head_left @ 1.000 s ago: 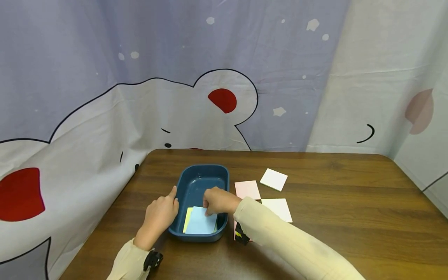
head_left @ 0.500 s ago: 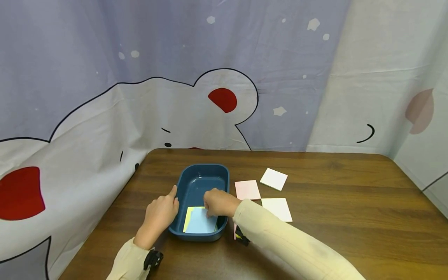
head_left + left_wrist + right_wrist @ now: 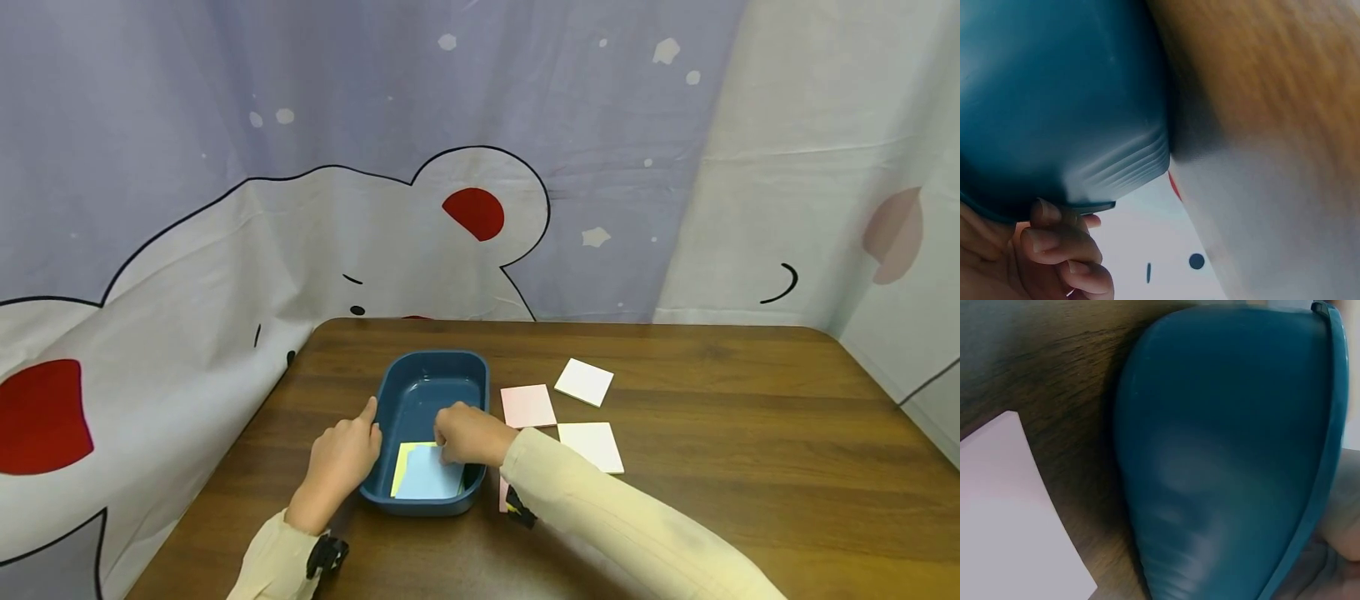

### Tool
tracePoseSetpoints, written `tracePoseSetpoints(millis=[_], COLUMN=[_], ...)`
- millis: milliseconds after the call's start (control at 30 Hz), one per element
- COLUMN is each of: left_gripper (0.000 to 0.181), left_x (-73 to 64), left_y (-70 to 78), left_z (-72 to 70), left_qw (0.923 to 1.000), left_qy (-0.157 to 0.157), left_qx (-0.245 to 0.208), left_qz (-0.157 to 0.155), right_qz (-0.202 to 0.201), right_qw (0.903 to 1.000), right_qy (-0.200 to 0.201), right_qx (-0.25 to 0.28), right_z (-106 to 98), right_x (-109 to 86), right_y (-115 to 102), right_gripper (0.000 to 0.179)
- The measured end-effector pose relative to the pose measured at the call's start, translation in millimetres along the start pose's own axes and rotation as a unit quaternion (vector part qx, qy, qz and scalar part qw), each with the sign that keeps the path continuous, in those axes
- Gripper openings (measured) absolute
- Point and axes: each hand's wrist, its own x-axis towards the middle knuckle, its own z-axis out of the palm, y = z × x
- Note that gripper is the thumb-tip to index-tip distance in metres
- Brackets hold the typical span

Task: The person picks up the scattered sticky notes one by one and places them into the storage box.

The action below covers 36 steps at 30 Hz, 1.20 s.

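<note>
Best hold the tub (image 3: 420, 414) still with the left grip (image 3: 341, 465) curled on its left rim, and, with the right grip (image 3: 471, 435) bent down at the blue paper (image 3: 429, 478) inside, can't tell if pinching, line it up gently over the yellow paper (image 3: 401, 457).

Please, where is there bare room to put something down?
The widest bare patch of the wooden table lies right of the white paper squares. Inside the blue tray, the far end is bare. Crowded: its near end, with the right hand over the blue paper square, and its right side, beside pink squares.
</note>
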Motion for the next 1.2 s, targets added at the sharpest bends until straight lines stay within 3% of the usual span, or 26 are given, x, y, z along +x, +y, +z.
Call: tracePoseSetpoints(millis=[267,633,933,1200], left_gripper=[0.050,0.050,0.050,0.050], left_x=[0.4,1.2,-0.9,-0.5], left_y=[0.2,0.2,0.3,1.5], left_z=[-0.3,0.4,1.2,0.1], left_qw=[1.0000,1.0000,1.0000,1.0000], left_qy=[0.002,0.003,0.005,0.002], left_qx=[0.000,0.003,-0.002,-0.003], left_qz=[0.000,-0.002,0.001,-0.002], right_qz=[-0.038,-0.058,-0.040,-0.008], right_qw=[0.9983,0.9918,0.9887,0.9889], right_qy=[0.031,0.092,0.119,0.137], right_qx=[0.031,0.067,0.082,0.055], right_z=[-10.4,-27.0,-33.5,-45.4], right_x=[-1.3,-13.4,-27.9,-45.0], right_y=[7.7,27.9,49.3,77.8], right_gripper=[0.016,0.019,0.028,0.031])
